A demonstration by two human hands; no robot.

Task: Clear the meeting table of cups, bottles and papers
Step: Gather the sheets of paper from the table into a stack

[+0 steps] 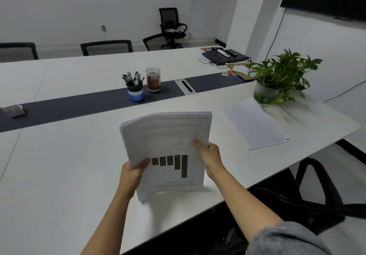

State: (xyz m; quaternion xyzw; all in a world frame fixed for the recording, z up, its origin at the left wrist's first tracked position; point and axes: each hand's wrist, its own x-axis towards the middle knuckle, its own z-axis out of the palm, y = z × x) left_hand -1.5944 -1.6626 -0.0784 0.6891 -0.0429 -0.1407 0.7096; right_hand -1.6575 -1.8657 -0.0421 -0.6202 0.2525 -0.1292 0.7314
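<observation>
A thick stack of printed papers [168,134] with black bars on its top page stands tilted, its lower edge on the white meeting table [59,165]. My left hand [132,171] grips the stack's left edge, thumb on the front. My right hand [210,155] grips its right edge, thumb pressed on the page. A second, flat sheaf of white papers [255,124] lies on the table to the right. A clear jar [153,79] with dark contents and a red label stands on the dark centre strip.
A blue pen cup [135,91] full of pens stands beside the jar. A potted plant [277,80] sits near the right end. A black device with remotes and cables [223,55] lies at the far right. Black chairs [316,191] surround the table.
</observation>
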